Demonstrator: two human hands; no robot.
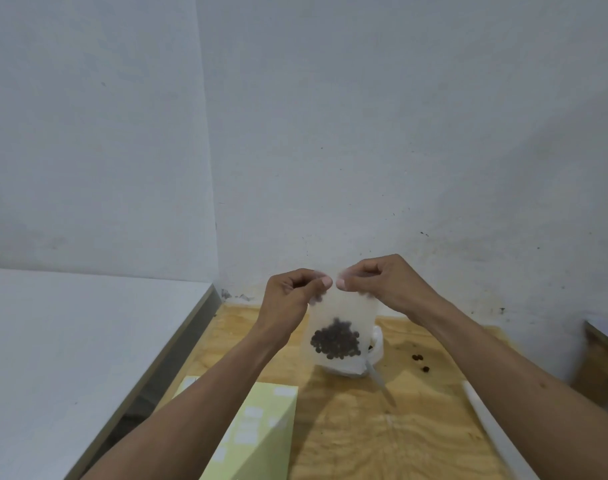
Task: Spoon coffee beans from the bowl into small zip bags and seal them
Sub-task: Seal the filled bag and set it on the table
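Note:
I hold a small clear zip bag (344,315) upright in the air above the wooden table (399,438). Dark coffee beans (335,342) sit heaped in its bottom. My left hand (292,299) pinches the top edge of the bag on the left, and my right hand (378,284) pinches it on the right, thumbs nearly meeting at the middle. Behind and below the bag stands the white bowl (373,355), mostly hidden, with a spoon handle (378,379) sticking out toward me.
A few loose beans (418,360) lie on the table right of the bowl. A pale green sheet with white labels (257,431) lies at the front left. A white tabletop (70,341) flanks the left; a white strip (493,431) runs along the right.

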